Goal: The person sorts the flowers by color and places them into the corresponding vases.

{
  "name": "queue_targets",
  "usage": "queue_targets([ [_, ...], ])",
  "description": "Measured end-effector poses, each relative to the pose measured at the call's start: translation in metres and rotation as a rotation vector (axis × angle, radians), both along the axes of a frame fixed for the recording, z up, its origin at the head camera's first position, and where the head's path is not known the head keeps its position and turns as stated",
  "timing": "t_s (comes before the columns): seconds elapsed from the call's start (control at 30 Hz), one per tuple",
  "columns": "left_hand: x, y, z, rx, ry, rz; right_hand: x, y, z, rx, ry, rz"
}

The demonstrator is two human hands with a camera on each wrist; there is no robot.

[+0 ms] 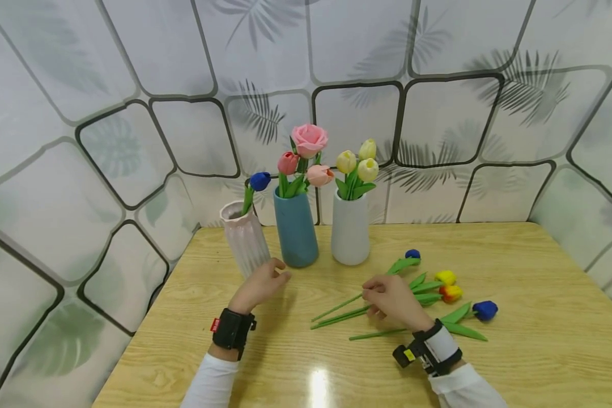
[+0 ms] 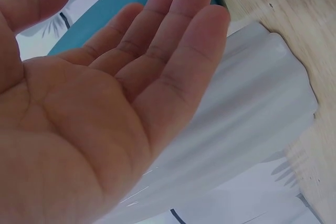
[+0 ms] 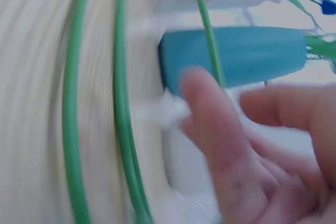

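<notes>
My right hand (image 1: pixel 398 297) pinches the green stem (image 3: pixel 206 19) of a blue tulip (image 1: pixel 412 254) between thumb and fingers. In the right wrist view that stem crosses in front of the blue-teal vase, off the tabletop. Beneath the hand lie a yellow tulip (image 1: pixel 445 277), a red-and-yellow tulip (image 1: pixel 451 293) and another blue tulip (image 1: pixel 485 310). My left hand (image 1: pixel 262 284) is beside the lower part of the ribbed pale pink vase (image 1: pixel 246 241), palm up in the left wrist view with loosely bent fingers and nothing in it. That vase leans slightly and holds one blue tulip (image 1: pixel 260 181).
A teal vase (image 1: pixel 297 232) with a pink rose (image 1: pixel 309 140) and pink tulips stands right of the pink vase. Farther right, a white vase (image 1: pixel 350 232) carries pale yellow tulips (image 1: pixel 368 169). Behind the wooden table (image 1: pixel 540 340) hangs a patterned curtain (image 1: pixel 449 124).
</notes>
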State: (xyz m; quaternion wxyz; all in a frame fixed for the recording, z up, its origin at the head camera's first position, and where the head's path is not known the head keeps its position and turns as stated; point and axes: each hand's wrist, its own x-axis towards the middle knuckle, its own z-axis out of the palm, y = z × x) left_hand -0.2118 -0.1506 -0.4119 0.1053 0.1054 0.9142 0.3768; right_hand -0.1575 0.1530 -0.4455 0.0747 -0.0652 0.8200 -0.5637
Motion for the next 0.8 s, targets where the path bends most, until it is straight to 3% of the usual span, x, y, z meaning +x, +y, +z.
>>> queue_targets([
  [0.23, -0.001, 0.0, -0.002, -0.01, 0.0, 0.001, 0.002, -0.017, -0.001, -0.605, -0.257, -0.345],
  [0.33, -0.001, -0.001, -0.001, -0.012, -0.001, -0.002, 0.004, -0.024, -0.002, -0.87, -0.374, -0.41],
  [0.43, -0.002, -0.003, 0.0, -0.013, -0.005, -0.012, 0.007, -0.026, -0.002, -1.055, -0.469, -0.437],
  [0.6, -0.004, -0.015, 0.004, -0.077, -0.003, -0.026, 0.01, -0.027, -0.001, -1.196, -0.547, -0.425],
  [0.8, -0.004, -0.045, 0.013, -0.16, -0.01, -0.048, 0.009, -0.032, 0.002, -1.161, -0.515, -0.366],
])
